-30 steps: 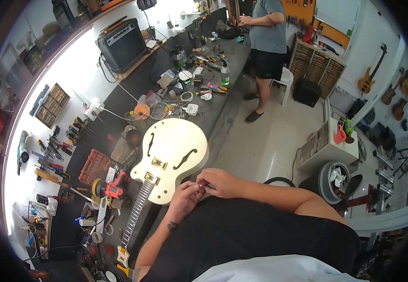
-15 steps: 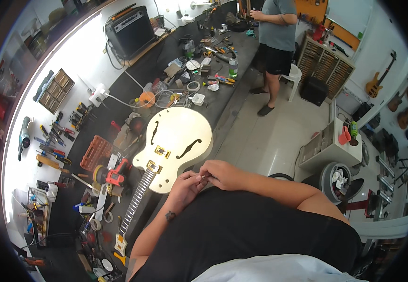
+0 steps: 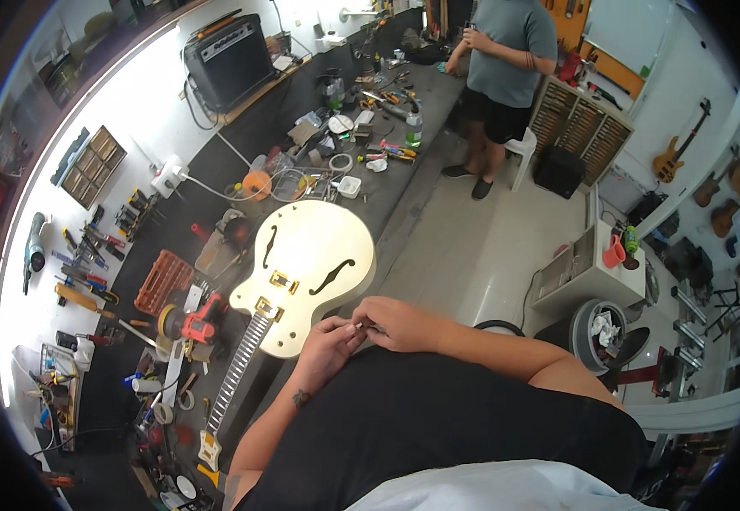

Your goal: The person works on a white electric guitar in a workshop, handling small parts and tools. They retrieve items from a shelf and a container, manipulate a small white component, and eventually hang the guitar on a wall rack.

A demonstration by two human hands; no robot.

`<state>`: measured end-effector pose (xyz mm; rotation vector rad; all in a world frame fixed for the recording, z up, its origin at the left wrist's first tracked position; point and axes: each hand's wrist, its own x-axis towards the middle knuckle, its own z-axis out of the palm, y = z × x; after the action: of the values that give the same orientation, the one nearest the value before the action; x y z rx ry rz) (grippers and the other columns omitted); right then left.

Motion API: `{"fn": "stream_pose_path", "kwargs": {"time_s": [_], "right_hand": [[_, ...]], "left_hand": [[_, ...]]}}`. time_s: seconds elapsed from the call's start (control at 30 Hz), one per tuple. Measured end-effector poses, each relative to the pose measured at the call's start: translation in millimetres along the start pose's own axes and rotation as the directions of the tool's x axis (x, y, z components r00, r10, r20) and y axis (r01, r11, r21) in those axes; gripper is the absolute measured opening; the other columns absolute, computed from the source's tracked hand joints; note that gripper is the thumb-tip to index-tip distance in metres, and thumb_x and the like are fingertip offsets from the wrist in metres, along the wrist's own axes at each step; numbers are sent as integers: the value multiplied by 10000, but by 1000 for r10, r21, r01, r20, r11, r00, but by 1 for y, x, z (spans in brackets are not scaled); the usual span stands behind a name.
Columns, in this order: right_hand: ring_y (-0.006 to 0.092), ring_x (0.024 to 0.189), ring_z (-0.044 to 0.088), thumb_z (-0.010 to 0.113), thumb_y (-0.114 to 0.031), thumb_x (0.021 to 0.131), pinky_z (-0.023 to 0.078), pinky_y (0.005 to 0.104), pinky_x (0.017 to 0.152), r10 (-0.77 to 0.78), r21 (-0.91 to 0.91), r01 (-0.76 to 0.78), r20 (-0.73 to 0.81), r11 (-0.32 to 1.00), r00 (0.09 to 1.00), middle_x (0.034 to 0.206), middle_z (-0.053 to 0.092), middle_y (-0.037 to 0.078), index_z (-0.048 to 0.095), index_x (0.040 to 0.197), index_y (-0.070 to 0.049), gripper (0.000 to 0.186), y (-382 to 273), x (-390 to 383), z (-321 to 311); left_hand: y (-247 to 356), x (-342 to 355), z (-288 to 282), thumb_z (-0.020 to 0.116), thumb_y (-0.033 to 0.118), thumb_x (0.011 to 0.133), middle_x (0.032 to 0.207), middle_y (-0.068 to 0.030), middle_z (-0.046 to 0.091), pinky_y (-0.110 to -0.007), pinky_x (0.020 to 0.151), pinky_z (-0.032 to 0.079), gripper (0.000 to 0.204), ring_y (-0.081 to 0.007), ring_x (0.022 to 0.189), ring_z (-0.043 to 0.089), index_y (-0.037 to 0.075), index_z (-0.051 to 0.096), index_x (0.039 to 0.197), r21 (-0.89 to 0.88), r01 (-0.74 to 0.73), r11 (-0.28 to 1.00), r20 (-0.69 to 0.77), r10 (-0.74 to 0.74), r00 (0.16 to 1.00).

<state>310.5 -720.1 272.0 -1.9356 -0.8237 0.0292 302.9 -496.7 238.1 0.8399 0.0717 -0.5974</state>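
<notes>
My left hand (image 3: 329,347) and my right hand (image 3: 391,326) meet in front of my black top, fingers pinched together on something small that I cannot make out. Just beyond them a cream hollow-body guitar (image 3: 310,247) with f-holes and gold fittings lies on the dark workbench (image 3: 404,200), its fretted neck (image 3: 238,375) running toward the lower left. Left of the guitar are a red and black polisher with a yellow pad (image 3: 195,320) and an orange plastic case (image 3: 166,281).
Further along the bench are scattered tools, a bottle (image 3: 413,128) and a black amplifier (image 3: 227,64) on a shelf. A person (image 3: 506,64) stands by the bench near a white stool (image 3: 523,149). At right are a cabinet (image 3: 562,281), a bin (image 3: 591,332) and hanging guitars (image 3: 668,162).
The view has shifted slightly. The other person has moved a hand down toward the bench while the other stays at chest height. My hands stay pinched together with small finger movements.
</notes>
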Motion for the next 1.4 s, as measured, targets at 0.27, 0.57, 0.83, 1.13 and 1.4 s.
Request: {"fn": "stream_pose_path", "kwargs": {"time_s": [0.27, 0.57, 0.83, 1.13, 1.4], "right_hand": [[131, 927, 646, 670, -121, 992, 541, 300, 833, 464, 905, -399, 292, 149, 836, 1023, 659, 30, 608, 1147, -63, 176, 11, 5, 3], [123, 872, 639, 675, -94, 997, 548, 285, 816, 404, 890, -454, 398, 50, 824, 985, 653, 19, 606, 1118, -72, 141, 13, 0, -4], [117, 852, 626, 711, -80, 978, 541, 271, 793, 386, 875, -413, 300, 254, 872, 979, 661, 31, 610, 1104, -60, 163, 19, 2, 2], [106, 885, 619, 686, -63, 988, 533, 278, 802, 330, 788, -336, 180, 516, 927, 982, 657, 23, 576, 1090, -68, 150, 17, 6, 3], [132, 943, 666, 660, 27, 951, 554, 282, 857, 383, 647, -382, 147, 660, 912, 984, 665, 50, 575, 1034, -40, 136, 18, 7, 6]], "left_hand": [[12, -6, 36, 734, -124, 859, 1280, -164, 675, -373, 1045, 537, 272, -248, 1179, 667, -45, 699, 1118, 545, -493, 678, 181, 479, 859], [32, -23, 62, 776, -112, 815, 1212, -148, 714, -316, 919, 577, 293, -219, 1091, 705, -17, 738, 1089, 871, -426, 244, 287, 450, 845], [21, -15, 50, 719, -142, 860, 1090, -127, 728, -296, 897, 586, 298, -187, 1021, 718, -39, 705, 1139, 768, -496, 405, 256, 515, 818], [17, -11, 39, 670, -111, 930, 1065, -87, 732, -293, 894, 572, 282, -159, 993, 710, -30, 673, 1200, 706, -365, 607, 127, 398, 909], [25, -12, 49, 681, 45, 978, 956, -96, 748, -284, 817, 561, 125, -134, 878, 694, -45, 698, 1062, 803, -203, 561, -30, 378, 925]]}}
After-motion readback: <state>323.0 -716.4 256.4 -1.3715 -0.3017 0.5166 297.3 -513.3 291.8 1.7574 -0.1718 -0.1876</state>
